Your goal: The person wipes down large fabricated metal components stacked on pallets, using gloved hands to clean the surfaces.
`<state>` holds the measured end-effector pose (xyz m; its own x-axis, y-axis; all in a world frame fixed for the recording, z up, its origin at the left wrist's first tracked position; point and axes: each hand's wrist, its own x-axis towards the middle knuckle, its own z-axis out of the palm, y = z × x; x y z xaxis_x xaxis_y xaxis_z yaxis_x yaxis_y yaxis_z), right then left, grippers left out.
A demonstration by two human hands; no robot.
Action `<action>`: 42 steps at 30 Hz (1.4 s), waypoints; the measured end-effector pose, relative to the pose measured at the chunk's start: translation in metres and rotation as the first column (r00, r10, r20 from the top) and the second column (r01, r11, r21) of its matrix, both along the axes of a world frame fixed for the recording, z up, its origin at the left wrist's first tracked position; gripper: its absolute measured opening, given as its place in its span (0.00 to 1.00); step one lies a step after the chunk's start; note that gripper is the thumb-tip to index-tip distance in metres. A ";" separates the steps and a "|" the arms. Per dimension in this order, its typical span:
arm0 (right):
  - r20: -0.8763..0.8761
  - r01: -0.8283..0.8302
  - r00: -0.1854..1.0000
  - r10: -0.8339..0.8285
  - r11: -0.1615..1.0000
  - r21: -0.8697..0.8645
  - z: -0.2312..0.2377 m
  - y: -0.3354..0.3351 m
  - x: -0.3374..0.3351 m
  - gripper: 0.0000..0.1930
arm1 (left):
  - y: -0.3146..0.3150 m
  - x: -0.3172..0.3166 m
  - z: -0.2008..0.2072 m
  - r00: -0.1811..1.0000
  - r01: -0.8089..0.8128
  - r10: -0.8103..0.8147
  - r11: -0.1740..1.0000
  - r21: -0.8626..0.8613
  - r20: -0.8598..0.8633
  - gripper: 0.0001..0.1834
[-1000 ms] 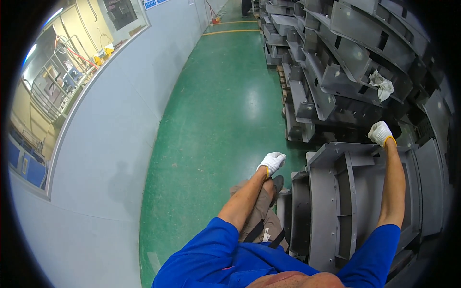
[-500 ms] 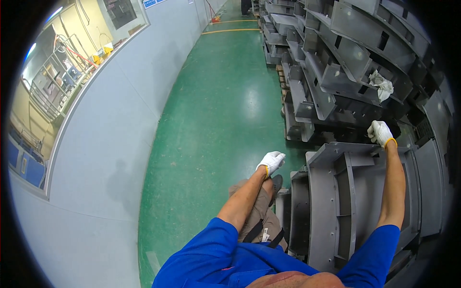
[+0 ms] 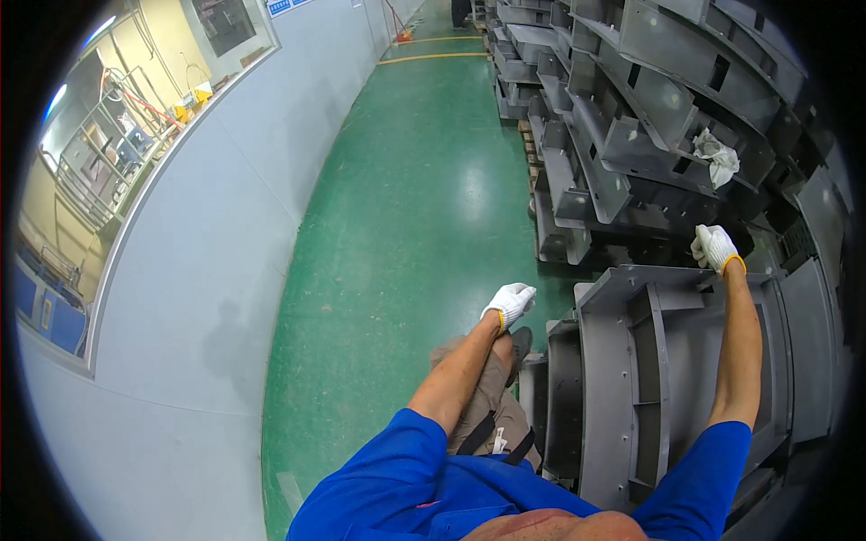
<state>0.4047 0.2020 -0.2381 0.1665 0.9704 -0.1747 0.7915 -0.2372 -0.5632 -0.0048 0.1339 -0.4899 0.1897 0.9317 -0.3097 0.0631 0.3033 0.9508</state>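
Observation:
My right hand, in a white knit glove with a yellow cuff, is closed just beyond the far edge of a grey metal frame. Whatever its curled fingers may hold is hidden. That frame is curved and ribbed, with small holes along its near-left plate, and lies to my right under my stretched right arm. My left hand, gloved the same way, hovers over my knee left of the frame. Its fingers are curled in, and nothing shows in them.
Stacked grey metal brackets rise ahead on the right, partly on wooden pallets. A crumpled white cloth hangs on one. The green floor runs along a pale wall panel with a window. Far ahead stands another person.
Almost nothing differs. The view has shifted very slightly, while both hands and the metal frame keep their places.

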 end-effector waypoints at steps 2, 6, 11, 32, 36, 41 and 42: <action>-0.011 0.011 1.000 -0.010 1.000 0.011 -0.001 0.001 -0.001 0.29 | 0.000 0.000 0.000 1.000 0.002 -0.002 1.000 -0.001 0.005 0.19; 0.008 0.031 0.999 -0.031 0.999 0.035 0.004 -0.003 -0.011 0.33 | 0.001 -0.002 0.001 1.000 -0.003 0.003 1.000 -0.002 0.018 0.18; -0.027 0.079 0.997 -0.078 0.997 0.020 0.013 -0.009 -0.024 0.40 | 0.003 -0.004 -0.003 1.000 -0.006 0.006 1.000 0.003 0.009 0.18; -0.233 0.083 0.970 -0.065 0.994 0.068 -0.013 0.004 -0.002 0.11 | 0.001 -0.009 -0.006 0.993 0.035 -0.025 0.995 0.090 -0.116 0.20; -0.225 0.018 0.974 0.003 0.996 0.090 -0.020 0.009 0.023 0.12 | 0.002 -0.001 0.000 0.992 0.050 -0.035 0.992 0.120 -0.117 0.20; -0.191 0.037 0.981 -0.019 0.995 0.091 -0.013 0.008 0.006 0.10 | 0.003 -0.004 -0.003 0.996 0.031 -0.022 0.995 0.099 -0.087 0.20; -0.184 0.047 0.983 -0.026 0.993 0.110 -0.012 0.007 0.000 0.10 | 0.004 -0.005 -0.003 0.996 0.026 -0.017 0.995 0.097 -0.088 0.20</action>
